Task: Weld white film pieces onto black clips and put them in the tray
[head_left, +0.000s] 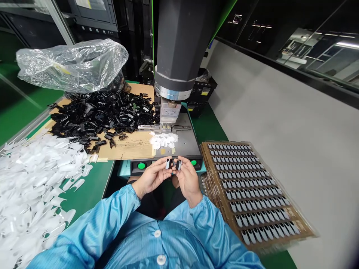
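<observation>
In front of my body, my left hand (156,173) pinches a small black-and-white plastic part (168,163) between thumb and fingers. My right hand (188,178) grips a similar black-and-white part (178,164) just beside it. The two parts are held close together, near the front edge of the machine base (183,144). Beyond them on the base lies a small heap of white plastic pieces (164,140), below the clear block of the press fixture (169,112). Green buttons (141,165) sit at both front corners of the base.
Black plastic clips (106,112) are piled on cardboard (134,146) at the left, beside a clear plastic bag (73,65). White pieces (36,190) cover the left table. At right, stacked brown trays (213,175) hold rows of white-and-black parts. The dark press head (179,41) hangs overhead.
</observation>
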A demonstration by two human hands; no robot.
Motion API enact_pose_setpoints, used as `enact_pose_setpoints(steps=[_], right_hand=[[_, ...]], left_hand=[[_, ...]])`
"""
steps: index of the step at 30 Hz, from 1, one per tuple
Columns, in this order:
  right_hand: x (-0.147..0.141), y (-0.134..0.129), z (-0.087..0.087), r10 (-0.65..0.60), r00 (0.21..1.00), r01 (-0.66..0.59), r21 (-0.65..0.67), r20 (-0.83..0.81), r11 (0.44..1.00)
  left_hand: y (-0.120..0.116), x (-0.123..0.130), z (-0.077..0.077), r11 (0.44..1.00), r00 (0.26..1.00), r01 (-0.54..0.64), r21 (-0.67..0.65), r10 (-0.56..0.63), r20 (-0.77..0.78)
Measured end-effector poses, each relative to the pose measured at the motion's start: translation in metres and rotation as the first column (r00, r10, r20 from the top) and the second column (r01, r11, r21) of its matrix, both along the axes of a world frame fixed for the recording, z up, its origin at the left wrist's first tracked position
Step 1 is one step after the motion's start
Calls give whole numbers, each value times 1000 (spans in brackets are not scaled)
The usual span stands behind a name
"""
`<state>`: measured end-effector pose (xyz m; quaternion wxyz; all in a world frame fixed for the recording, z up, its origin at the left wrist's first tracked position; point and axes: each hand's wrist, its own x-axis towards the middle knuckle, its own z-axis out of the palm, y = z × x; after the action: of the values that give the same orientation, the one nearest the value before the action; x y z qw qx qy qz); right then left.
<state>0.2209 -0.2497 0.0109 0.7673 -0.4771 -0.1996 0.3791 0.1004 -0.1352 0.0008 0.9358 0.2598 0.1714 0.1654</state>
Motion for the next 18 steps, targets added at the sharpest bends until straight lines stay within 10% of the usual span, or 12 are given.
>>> enact_pose_setpoints(steps=[18], right_hand=[[-11,-7,13,30,999,-29,9,-32,1000]], left_hand=[[0,-5,-4,993,988,105,-45,-99,122]])
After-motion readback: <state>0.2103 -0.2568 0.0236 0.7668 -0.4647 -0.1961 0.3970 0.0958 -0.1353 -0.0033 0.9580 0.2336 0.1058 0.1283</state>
